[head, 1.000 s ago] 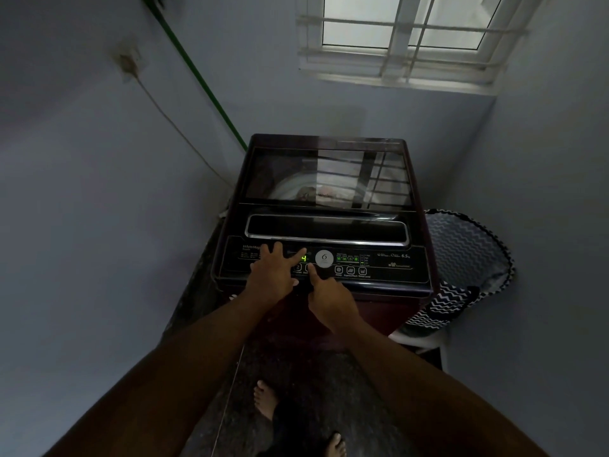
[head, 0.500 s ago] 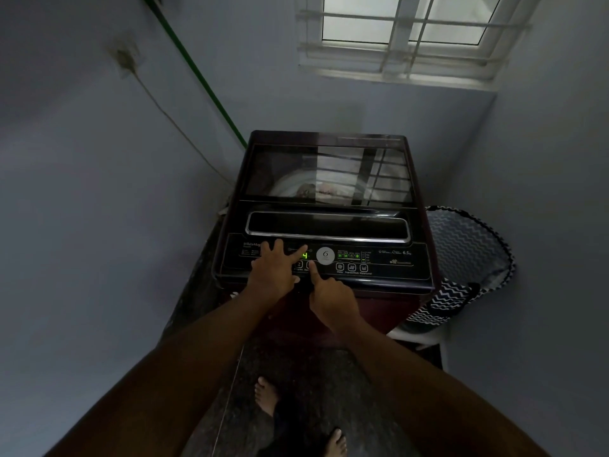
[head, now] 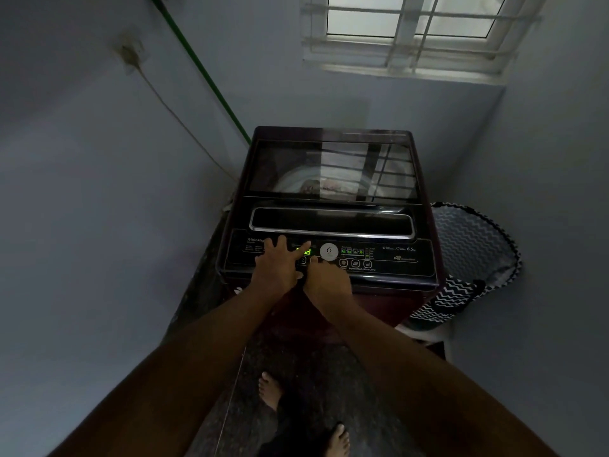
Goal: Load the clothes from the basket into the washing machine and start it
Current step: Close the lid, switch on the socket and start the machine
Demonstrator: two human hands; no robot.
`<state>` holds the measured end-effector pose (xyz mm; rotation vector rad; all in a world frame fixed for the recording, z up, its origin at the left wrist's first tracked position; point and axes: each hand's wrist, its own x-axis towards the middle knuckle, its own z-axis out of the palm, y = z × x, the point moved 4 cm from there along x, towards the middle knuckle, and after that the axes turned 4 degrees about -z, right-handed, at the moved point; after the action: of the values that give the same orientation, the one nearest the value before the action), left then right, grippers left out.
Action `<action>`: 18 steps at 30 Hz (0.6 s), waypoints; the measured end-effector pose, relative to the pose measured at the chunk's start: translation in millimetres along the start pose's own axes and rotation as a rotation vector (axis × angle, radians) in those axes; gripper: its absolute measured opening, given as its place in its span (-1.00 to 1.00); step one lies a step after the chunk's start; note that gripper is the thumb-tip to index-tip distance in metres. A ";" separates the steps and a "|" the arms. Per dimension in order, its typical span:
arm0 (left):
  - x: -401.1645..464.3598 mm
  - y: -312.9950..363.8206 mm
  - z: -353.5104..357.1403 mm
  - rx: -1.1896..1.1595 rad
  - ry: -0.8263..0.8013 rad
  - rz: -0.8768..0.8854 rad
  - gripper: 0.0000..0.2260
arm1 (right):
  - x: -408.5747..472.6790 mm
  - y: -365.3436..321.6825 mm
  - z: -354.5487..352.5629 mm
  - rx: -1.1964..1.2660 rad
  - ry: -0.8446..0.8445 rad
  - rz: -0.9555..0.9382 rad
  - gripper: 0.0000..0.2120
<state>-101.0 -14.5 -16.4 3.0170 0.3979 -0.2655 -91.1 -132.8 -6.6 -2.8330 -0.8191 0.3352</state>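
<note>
While the lid is down on the washing machine (head: 333, 166) in the middle of the frame, some clothes (head: 324, 186) show dimly through its glass, inside the drum. The left hand (head: 278, 265) lies flat with spread fingers on the control panel (head: 389, 258), holding nothing. The right hand (head: 326, 280) has one finger stretched out to a button just below the green lit numbers (head: 304, 251), and its other fingers look curled under.

The buttons are probably stiff and flat, so a soft push with one fingertip should be enough. The machine looks big and heavy and should not slide. The clothes are soft and light.

The basket (head: 474, 245), with its zigzag cloth, sits at the right of the frame, just beside the machine. I cannot see down into it, so I cannot tell if clothes are left. The green numbers are partly hidden by fingers. The room is dark and the button words are too small to read.
</note>
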 end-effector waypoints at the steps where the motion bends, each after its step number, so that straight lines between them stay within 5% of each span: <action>1: 0.0 0.0 0.1 -0.004 -0.004 -0.002 -0.30 | -6.2 2.2 7.6 -0.001 0.028 0.004 -0.51; 5: -1.1 1.1 -0.7 -0.001 0.000 0.003 -0.30 | -21.3 11.3 28.7 -0.033 0.043 0.018 -0.35; 18: -8.1 2.7 4.9 0.051 0.015 0.038 -0.31 | 4.5 17.2 13.9 0.010 0.105 -0.002 -0.59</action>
<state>-108.8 -19.6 -19.6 3.0743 0.3395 -0.2544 -82.4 -143.2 -24.6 -2.8129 -0.7973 0.1881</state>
